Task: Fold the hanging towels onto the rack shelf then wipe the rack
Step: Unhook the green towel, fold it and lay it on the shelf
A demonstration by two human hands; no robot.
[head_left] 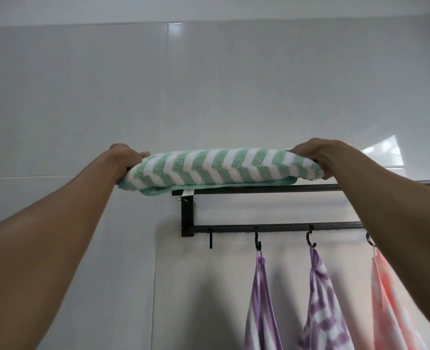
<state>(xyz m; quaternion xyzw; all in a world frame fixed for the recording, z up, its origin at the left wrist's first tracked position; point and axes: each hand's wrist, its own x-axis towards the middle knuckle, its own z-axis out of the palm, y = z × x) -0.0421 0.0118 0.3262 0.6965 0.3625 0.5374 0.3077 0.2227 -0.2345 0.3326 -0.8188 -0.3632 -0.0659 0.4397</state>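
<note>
- Two hands, left hand (127, 157) and right hand (315, 154), grip opposite ends of the folded green-and-white striped terry towel (219, 169) atop the black metal wall rack (187, 218); fingertips hidden.
- Small white tag (186, 194) under the towel: unreadable.
- Below the rack, hanging purple striped towels (320, 306) and pink towel (388, 304) cut off.

Folded green-and-white chevron terry towel (219, 169): thick fluffy pile, matt; smooth mint cloth binding along its lower edge. Black metal wall rack (259, 189): flat bars, matt to satin finish. Black metal S-hooks (258, 242): slightly shinier, faint highlights. Two purple-and-white striped cloth towels (320, 314) and one pink-and-white striped cloth towel (388, 306): soft fuzzy nap, matt. Pale grey wall tiles (108, 97): glossy, smooth glaze, showing bright reflections; thin grout lines. Small white label (186, 193) under the green towel: looks like paper or fabric, cannot tell which.
</note>
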